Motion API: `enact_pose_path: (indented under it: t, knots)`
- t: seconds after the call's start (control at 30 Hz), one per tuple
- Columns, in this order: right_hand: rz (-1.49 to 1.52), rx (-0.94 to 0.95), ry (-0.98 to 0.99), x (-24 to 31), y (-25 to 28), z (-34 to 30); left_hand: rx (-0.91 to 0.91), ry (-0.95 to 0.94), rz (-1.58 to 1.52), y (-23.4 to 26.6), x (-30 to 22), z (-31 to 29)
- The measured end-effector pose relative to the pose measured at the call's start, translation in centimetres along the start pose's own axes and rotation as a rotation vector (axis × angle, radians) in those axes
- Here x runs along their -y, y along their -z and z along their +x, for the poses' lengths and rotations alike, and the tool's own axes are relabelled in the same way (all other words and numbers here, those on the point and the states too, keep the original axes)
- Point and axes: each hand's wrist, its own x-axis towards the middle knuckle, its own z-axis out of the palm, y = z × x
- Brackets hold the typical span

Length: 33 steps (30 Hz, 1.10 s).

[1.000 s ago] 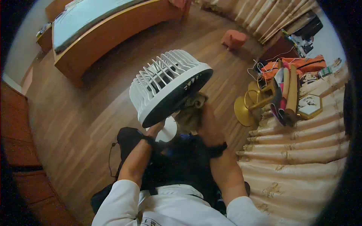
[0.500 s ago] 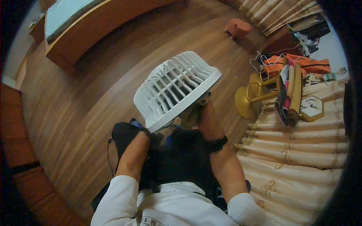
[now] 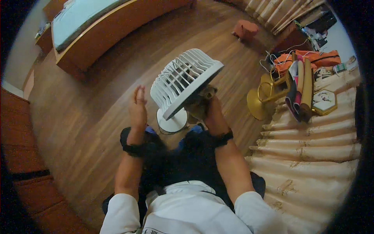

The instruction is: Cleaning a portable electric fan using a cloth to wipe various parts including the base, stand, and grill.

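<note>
A white electric fan [image 3: 186, 80] with a slatted wire grille is in front of me, its head tilted. Its round white base [image 3: 171, 121] shows below, near my feet. My right hand [image 3: 211, 111] is at the back of the fan head, against the dusty brownish motor part [image 3: 198, 105]; the fingers are mostly hidden there, and the hand appears to hold it. To the left of the grille, my left hand [image 3: 138, 99] is raised and apart from the fan, fingers stretched out, holding nothing.
A bed [image 3: 83, 23] stands at the far left and a reddish stool [image 3: 245, 30] at the far right. On the right are a gold stand [image 3: 259, 103], rolled fabric [image 3: 304, 85], an orange bag [image 3: 319, 58], a hexagonal tray [image 3: 324, 101] and a cream curtain [image 3: 307, 156]. Wooden drawers [image 3: 23, 144] line the left.
My left hand has come off the fan's lower left edge and moved up and left, opening. The fan head has turned slightly, and its base has come into view.
</note>
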Motion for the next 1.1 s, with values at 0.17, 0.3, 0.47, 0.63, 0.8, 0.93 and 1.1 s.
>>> enact_pose_path:
  t: [0.17, 0.3, 0.47, 0.63, 0.8, 0.93, 1.1]
  knots:
    - [0.225, 0.331, -0.069, -4.7, 2.4, 1.1, 0.31, -0.681, 0.063, 0.2, -8.2, -4.2]
    - [0.337, 0.326, -0.059, -6.7, 1.9, 0.7, 0.4, -0.648, 0.091, -2.0, -10.2, -6.4]
    - [0.146, 0.203, 0.011, -8.2, 0.9, -1.6, 0.439, -0.642, 0.146, -2.8, -9.4, -6.0]
    - [0.253, 0.163, -0.124, -8.4, -0.7, -4.3, 0.41, -0.628, 0.08, -3.4, -9.1, -6.6]
    - [0.12, 0.105, -0.089, -8.1, -4.8, -7.3, 0.439, -0.61, 0.043, -3.3, -9.6, -6.7]
    - [-0.475, 0.182, 0.167, -6.9, -6.1, -8.2, 0.428, -0.622, 0.062, -3.3, -10.5, -7.2]
    - [-0.585, 0.273, 0.199, -2.8, -7.7, -10.9, 0.42, -0.588, 0.094, -2.8, -10.7, -7.1]
